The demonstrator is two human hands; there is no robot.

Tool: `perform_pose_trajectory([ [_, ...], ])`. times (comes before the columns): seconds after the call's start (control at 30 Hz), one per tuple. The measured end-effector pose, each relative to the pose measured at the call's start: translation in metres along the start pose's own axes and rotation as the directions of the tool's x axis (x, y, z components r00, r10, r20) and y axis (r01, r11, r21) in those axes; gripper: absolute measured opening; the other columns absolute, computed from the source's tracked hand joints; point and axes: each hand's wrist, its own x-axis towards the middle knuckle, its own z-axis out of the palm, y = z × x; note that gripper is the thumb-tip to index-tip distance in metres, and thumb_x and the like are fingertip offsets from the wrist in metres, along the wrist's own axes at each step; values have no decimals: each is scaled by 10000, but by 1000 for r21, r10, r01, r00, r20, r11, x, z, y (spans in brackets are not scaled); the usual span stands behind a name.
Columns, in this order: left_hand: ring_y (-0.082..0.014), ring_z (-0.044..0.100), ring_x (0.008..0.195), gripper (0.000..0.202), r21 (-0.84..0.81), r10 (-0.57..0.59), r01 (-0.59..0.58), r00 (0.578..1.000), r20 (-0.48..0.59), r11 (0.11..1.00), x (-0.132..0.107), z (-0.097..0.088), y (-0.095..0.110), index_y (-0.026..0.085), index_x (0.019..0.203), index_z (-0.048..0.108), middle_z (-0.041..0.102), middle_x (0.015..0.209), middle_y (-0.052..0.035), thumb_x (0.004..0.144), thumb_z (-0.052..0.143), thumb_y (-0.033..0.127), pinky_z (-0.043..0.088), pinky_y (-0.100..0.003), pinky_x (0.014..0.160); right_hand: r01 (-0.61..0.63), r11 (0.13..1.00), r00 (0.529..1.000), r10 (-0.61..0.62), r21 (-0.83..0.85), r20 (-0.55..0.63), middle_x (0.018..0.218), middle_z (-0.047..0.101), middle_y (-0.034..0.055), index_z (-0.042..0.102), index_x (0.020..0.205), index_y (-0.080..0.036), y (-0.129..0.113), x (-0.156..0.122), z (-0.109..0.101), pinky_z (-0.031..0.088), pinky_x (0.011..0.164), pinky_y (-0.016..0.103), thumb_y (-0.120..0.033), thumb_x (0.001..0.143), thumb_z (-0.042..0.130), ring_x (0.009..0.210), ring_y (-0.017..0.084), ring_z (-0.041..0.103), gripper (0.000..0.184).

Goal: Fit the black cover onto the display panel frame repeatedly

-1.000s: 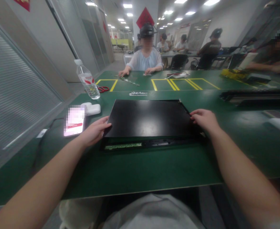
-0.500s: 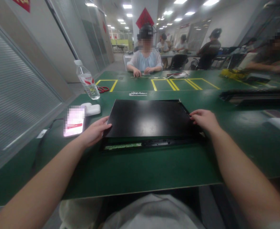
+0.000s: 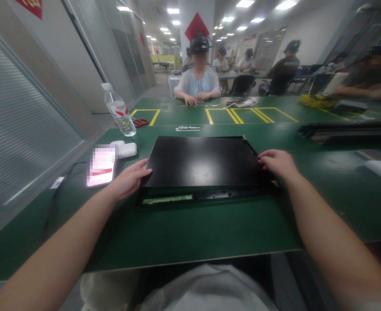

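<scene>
A glossy black flat screen panel (image 3: 200,160) lies over a black frame (image 3: 216,195) in front of me. The frame's near side shows below the panel, with a green circuit strip (image 3: 167,199) at its left. My left hand (image 3: 133,176) grips the panel's left edge, thumb on top and fingers mostly hidden underneath. At the right edge my right hand (image 3: 279,164) is closed, thumb and fingers pinching the panel's side. Whether its fingertips also touch the frame, I cannot tell.
Left of the panel are a lit phone (image 3: 101,166), a white case (image 3: 127,150), a water bottle (image 3: 120,112) and red-handled scissors (image 3: 141,122). Small white strips (image 3: 187,128) lie beyond the panel. Black bars (image 3: 349,131) rest at right. A person (image 3: 197,82) sits opposite.
My hands and the panel look nearly the same as before. The person opposite has shifted a hand slightly to the right.
</scene>
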Motion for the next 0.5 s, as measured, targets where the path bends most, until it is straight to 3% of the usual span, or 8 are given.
perform_pose_trajectory([
  [0.17,-262,798,1003,508,-14,4,-3,1000,14,1000,1,-1,-2,155,1255,756,823,1218,-113,767,734,20,621,-302,793,11,1000,1000,-11,1,-4,839,804,49,806,888,-212,1,1,1,593,703,318,-160,795,664,614,174,704,177],
  [0.5,-273,812,984,580,10,-1,1,1000,11,1000,1,-2,-1,165,1315,741,850,1080,-91,752,734,25,638,-307,777,9,1000,1000,-9,-6,2,851,812,43,804,876,-212,0,1,1,579,695,301,-164,812,651,581,155,685,172],
])
